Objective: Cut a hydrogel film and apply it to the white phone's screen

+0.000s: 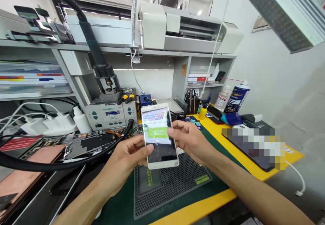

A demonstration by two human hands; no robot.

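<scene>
A white smartphone is held upright, tilted slightly, above the workbench. Its screen is lit, with a bright green band across the middle and a dark lower part. My left hand grips the lower left edge, thumb over the front and fingers behind. On the opposite side, my right hand holds the right edge, its thumb at the screen's side. The fingers behind the phone are partly hidden. Below lies a black honeycomb-patterned mat on a dark green mat.
A hot-air rework station stands behind at left, its black hose curving across the bench. Phone parts and a pink phone shell lie at left. A spray can, a yellow bottle and a dark phone-like slab are at right.
</scene>
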